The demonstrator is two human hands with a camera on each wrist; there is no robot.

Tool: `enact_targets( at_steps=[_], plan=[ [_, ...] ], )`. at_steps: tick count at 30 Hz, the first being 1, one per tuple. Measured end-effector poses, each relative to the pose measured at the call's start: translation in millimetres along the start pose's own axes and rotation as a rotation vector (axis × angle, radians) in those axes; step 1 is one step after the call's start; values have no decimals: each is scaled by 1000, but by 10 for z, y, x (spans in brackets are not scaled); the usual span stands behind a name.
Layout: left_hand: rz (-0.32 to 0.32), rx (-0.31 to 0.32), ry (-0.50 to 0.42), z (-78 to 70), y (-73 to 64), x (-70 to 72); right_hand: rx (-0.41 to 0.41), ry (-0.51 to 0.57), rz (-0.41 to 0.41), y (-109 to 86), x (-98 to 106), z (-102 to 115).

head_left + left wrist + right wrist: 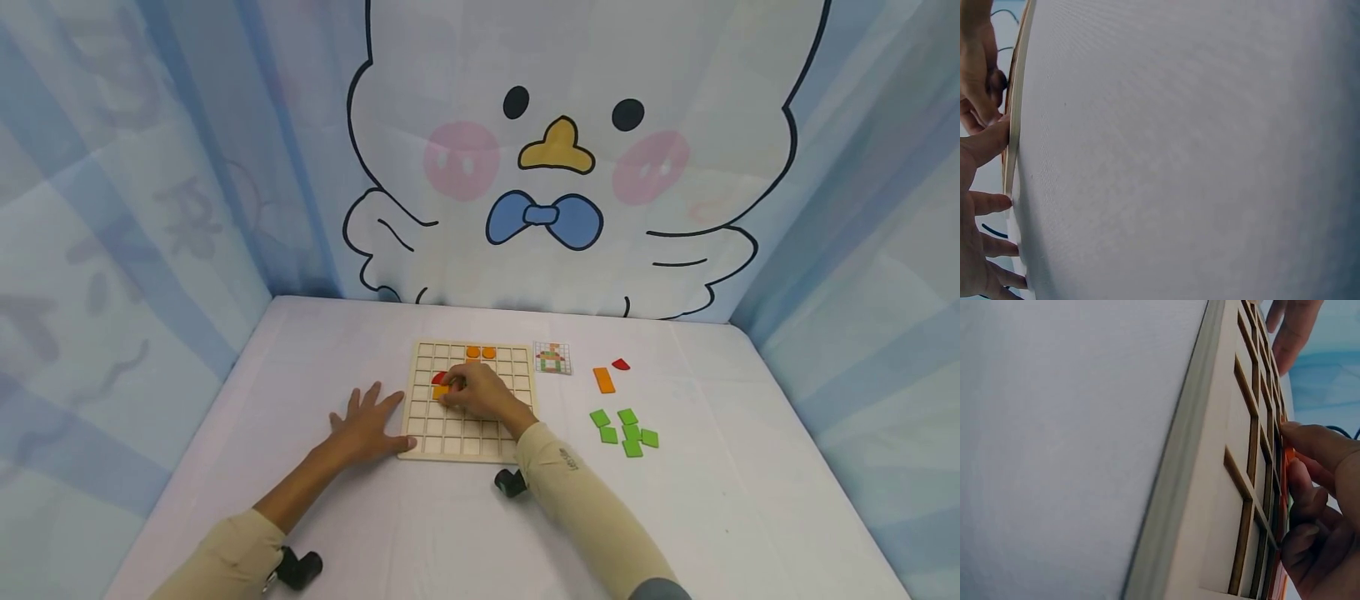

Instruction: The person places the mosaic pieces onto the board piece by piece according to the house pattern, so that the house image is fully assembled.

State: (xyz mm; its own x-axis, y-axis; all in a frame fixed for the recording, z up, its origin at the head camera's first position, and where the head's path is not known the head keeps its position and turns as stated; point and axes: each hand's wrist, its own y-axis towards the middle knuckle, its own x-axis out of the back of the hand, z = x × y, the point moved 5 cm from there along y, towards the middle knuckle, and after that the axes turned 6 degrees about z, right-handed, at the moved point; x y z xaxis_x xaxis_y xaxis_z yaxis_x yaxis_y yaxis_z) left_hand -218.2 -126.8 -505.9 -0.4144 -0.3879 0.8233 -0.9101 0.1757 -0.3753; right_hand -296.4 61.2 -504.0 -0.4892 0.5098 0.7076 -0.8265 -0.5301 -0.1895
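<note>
A wooden grid board [431, 427] lies flat on the white table. Above its middle, my right hand [483, 392] pinches an orange piece [440, 392] between thumb and finger; the orange also shows at the fingertips in the right wrist view. Just beyond that piece sits a red piece [438, 378], partly covered by the fingers. Two orange discs [481, 352] lie side by side in the far row, with a bit of orange below them mostly hidden by my hand. My left hand [366, 429] is spread out, its thumb and index finger touching the board's left side.
A small pattern card [552, 357] lies against the board's right edge. Farther right are an orange rectangle [603, 380], a red rounded piece [621, 364] and several green tiles [632, 434]. Printed curtains [555, 275] close off the table's back and sides.
</note>
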Motion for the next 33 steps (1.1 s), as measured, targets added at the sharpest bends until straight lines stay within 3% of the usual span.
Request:
enact_targets(
  at_steps=[7, 33],
  plan=[
    [1, -1, 20, 8, 18, -8, -34, -16, 13, -16, 13, -8],
    [14, -3, 10, 31, 31, -12, -39, -37, 8, 23, 0, 6]
  ],
)
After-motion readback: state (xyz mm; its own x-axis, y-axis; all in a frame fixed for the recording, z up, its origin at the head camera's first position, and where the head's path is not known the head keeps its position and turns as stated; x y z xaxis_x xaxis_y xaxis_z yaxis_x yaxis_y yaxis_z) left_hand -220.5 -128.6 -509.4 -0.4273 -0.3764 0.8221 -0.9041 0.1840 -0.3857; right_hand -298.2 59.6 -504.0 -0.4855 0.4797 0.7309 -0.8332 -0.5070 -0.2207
